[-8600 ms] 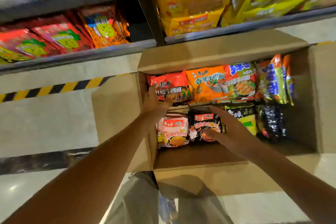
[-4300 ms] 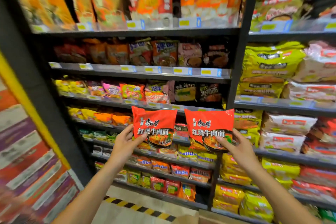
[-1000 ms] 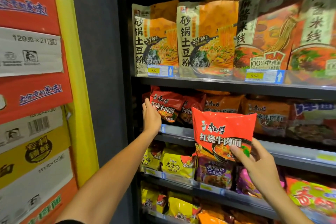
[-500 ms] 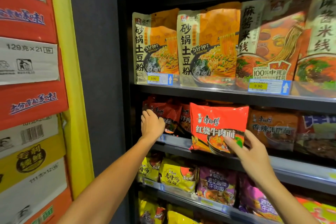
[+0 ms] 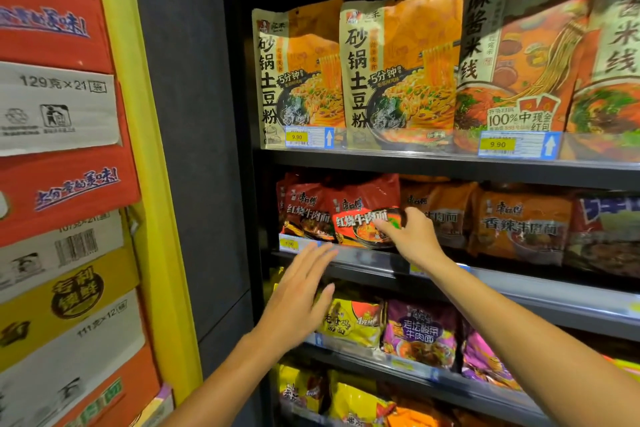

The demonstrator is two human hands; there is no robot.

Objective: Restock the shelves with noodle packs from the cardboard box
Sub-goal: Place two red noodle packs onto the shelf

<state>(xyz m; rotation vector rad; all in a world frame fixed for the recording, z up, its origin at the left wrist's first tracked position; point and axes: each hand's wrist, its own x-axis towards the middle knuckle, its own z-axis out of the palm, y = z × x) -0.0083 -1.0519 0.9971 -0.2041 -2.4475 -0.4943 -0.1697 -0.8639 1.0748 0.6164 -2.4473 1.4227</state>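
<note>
A red noodle pack [image 5: 360,215] stands on the dark shelf [image 5: 374,258], second from the left in its row. My right hand [image 5: 412,236] holds it by its lower right corner, fingers curled on the front. Another red noodle pack [image 5: 304,211] of the same kind stands just left of it at the row's end. My left hand [image 5: 298,302] is below and in front of the shelf edge, fingers straight and spread, holding nothing. The cardboard box is out of view.
Orange and blue packs [image 5: 519,222] fill the row to the right. Tall orange pouches [image 5: 398,69] stand on the shelf above, yellow and purple packs [image 5: 419,333] on the one below. Stacked printed cartons [image 5: 59,184] and a yellow post [image 5: 145,135] are at left.
My right hand has pushed its red pack back onto the shelf beside the first one. My left hand has let go of the first pack and dropped below the shelf edge.
</note>
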